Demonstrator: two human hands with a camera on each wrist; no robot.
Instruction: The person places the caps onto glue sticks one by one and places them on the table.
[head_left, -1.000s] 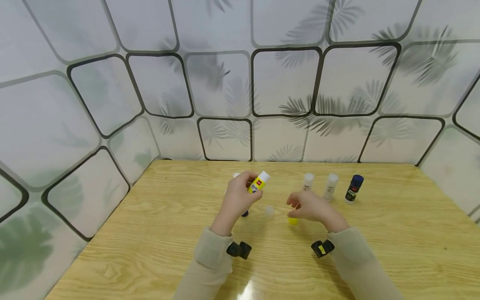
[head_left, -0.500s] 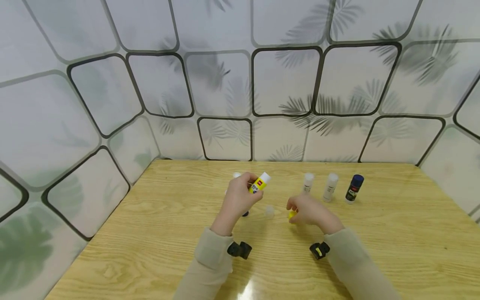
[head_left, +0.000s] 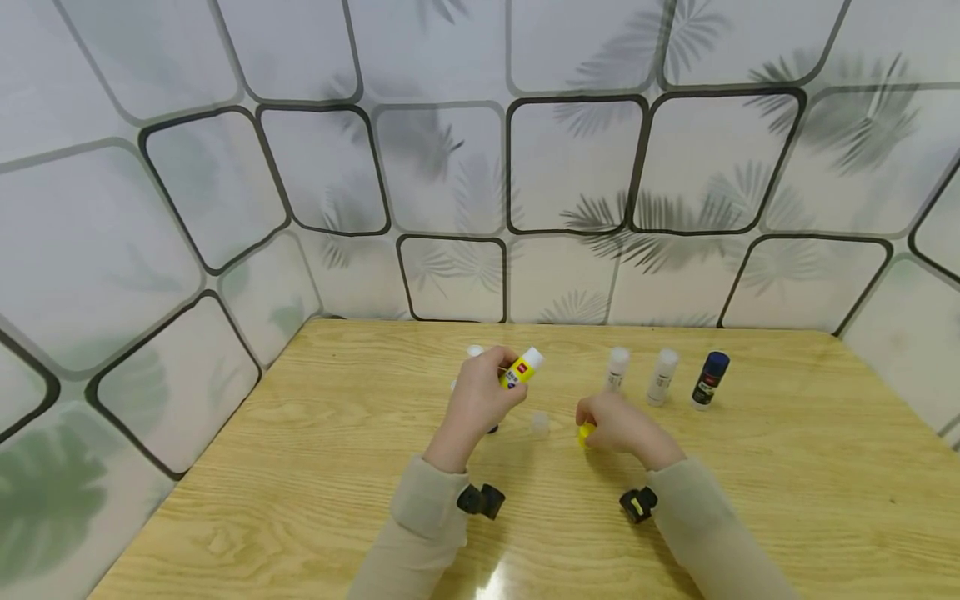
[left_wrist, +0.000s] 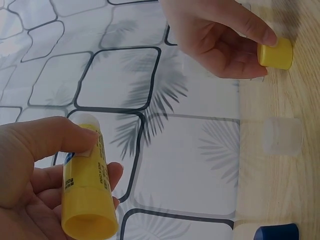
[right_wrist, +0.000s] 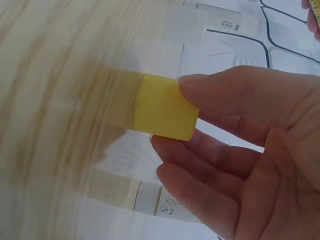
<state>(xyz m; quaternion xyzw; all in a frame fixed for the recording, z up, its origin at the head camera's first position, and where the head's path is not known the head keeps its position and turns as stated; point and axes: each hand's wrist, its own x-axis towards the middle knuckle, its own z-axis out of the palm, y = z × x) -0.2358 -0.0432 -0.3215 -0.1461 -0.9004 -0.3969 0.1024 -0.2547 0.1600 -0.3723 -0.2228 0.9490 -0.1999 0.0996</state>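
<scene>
My left hand (head_left: 476, 396) grips a yellow glue stick (left_wrist: 87, 185) above the table, tilted with its white end up and to the right. In the left wrist view the thumb lies along its side. To the right, my right hand (head_left: 618, 421) is low over the table and pinches a yellow cap (right_wrist: 165, 107) between thumb and fingers. The cap stands at the wood surface; whether it is lifted at all I cannot tell. The right hand's palm is hidden in the head view.
A clear cap (head_left: 539, 423) sits on the table between the hands, with a dark blue cap (left_wrist: 277, 232) further left. Behind the right hand stand two white glue sticks (head_left: 662, 377) and one with a dark blue top (head_left: 709, 379). Something white (head_left: 475, 351) is partly hidden behind the left hand.
The right hand's fingers have come down and closed on the yellow cap. The left hand with the glue stick has stayed almost still.
</scene>
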